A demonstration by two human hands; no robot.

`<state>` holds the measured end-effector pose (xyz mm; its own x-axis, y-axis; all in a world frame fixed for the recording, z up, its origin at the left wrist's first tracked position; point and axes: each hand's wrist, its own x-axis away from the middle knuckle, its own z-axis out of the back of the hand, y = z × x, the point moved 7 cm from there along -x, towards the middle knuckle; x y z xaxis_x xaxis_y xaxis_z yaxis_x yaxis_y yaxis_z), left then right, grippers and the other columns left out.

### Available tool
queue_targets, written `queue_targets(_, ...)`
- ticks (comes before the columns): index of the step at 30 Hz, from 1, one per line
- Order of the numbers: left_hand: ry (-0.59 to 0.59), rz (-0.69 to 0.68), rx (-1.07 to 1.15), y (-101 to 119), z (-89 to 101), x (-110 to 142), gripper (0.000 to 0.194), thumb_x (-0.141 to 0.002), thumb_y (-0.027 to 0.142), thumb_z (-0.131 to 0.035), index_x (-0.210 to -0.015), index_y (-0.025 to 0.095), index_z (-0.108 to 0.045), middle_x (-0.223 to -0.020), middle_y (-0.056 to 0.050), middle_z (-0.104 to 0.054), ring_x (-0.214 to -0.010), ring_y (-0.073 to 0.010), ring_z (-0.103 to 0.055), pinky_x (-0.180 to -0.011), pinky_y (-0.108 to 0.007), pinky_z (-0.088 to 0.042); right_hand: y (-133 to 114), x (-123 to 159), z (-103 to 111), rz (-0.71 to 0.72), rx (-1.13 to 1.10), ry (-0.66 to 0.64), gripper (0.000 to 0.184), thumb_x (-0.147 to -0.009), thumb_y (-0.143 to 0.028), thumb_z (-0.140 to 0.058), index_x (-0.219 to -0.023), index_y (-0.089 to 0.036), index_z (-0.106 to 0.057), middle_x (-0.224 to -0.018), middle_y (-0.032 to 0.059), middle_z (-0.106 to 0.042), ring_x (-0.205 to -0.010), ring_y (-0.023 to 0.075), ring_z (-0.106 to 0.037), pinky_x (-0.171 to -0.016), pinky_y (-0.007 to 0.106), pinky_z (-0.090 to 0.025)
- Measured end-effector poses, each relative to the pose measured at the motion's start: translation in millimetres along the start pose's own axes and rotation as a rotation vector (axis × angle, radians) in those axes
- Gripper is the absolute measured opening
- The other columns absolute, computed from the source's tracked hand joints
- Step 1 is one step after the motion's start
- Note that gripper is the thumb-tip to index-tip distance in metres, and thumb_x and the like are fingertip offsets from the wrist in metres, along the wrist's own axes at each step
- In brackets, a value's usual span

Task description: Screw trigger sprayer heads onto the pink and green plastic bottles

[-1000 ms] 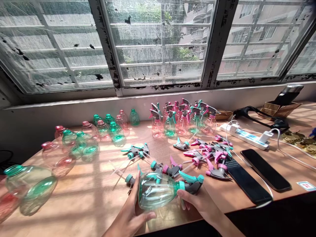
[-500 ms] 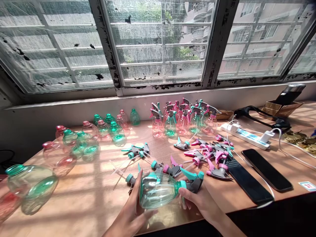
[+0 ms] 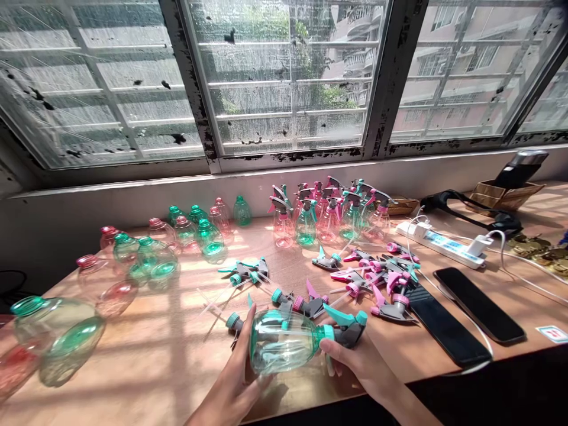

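We see a translucent green plastic spray bottle [image 3: 284, 352] lying nearly horizontal between our two hands, its neck toward our right hand. Since the earlier frames, the chief change is at our left hand [image 3: 235, 381]: its thumb, extended below the bottle a second ago, now sits drawn in beneath the body, which suggests a renewed hold while the bottle is turned or steadied. Our left hand grasps the rounded body near its base; our right hand [image 3: 361, 361] pinches the teal collar of the grey-and-teal plastic trigger head [image 3: 350, 331]. The head remains seated on the neck, though we cannot tell how tightly it is screwed. Otherwise, the surroundings match the earlier frames. Beyond our left hand, loose grey-and-teal trigger heads [image 3: 251, 272] lie on the brown wooden table [image 3: 195, 361]; farther to its left stand open-necked pink and green translucent bottles [image 3: 153, 260]. Beyond our right hand, loose grey-and-pink trigger heads [image 3: 393, 305] lie in a heap, with fitted pink and green spray bottles [image 3: 306, 222] upright behind them. Two black phones [image 3: 479, 305] lie to its right.
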<state>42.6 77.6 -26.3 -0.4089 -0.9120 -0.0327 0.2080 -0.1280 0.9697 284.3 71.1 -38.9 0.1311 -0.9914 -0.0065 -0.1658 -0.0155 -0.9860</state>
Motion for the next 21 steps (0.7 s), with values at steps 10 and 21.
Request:
queue_targets(10, 0.026, 0.008, -0.042, -12.9, 6.3, 0.2, 0.093, -0.096, 0.057, -0.07, -0.172, 0.034, -0.019, -0.183, -0.004, -0.019, -0.167, -0.0375, -0.017, -0.137, -0.05, -0.014, 3.1, 0.8, -2.0, -0.002, 0.012, -0.046, 0.045, -0.087, -0.061, -0.082, -0.093, -0.017, -0.077, -0.063, 0.0002, -0.071, -0.054, 0.0161, -0.064, -0.053, 0.027, -0.052)
queue_targets(21, 0.002, 0.005, -0.021, -11.8, 4.5, 0.0, 0.109, -0.092, 0.056, -0.076, -0.173, 0.037, -0.005, -0.183, -0.007, -0.018, -0.164, -0.0431, -0.024, -0.133, -0.056, -0.024, 3.5, 1.3, -0.3, -0.014, 0.036, -0.034, 0.046, -0.084, -0.063, -0.084, -0.088, -0.018, -0.078, -0.066, 0.0012, -0.072, -0.054, 0.0167, -0.063, -0.053, 0.029, -0.053)
